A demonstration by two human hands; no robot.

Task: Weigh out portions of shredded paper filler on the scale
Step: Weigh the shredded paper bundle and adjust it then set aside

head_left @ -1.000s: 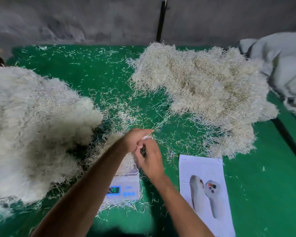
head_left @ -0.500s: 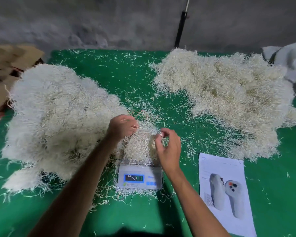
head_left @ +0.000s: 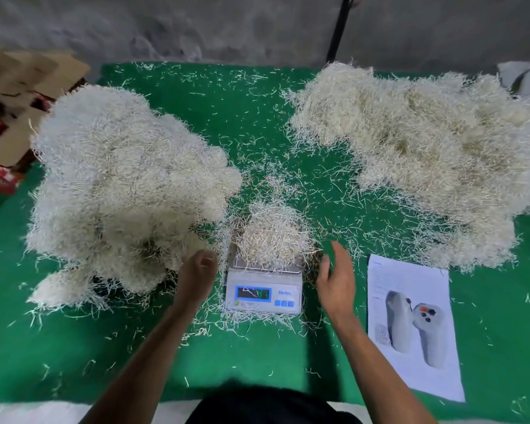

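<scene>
A small white digital scale (head_left: 263, 293) with a lit display stands on the green table (head_left: 257, 356). A small mound of cream shredded paper, the portion (head_left: 273, 234), rests on its platform. My left hand (head_left: 196, 272) hovers just left of the scale with fingers curled and nothing visible in them. My right hand (head_left: 335, 275) is just right of the scale, fingers spread and empty. Neither hand touches the portion. A large left heap (head_left: 120, 185) and a large right heap (head_left: 426, 154) of the same paper flank the scale.
A printed sheet (head_left: 410, 325) showing two grey devices lies right of the scale. Loose paper shreds are scattered over the green cloth. Cardboard boxes (head_left: 19, 96) sit off the table's far left. A black pole (head_left: 338, 29) rises at the back wall.
Both hands have let go of the portion and drawn back toward me, to either side of the scale. The camera view has shifted left and back.
</scene>
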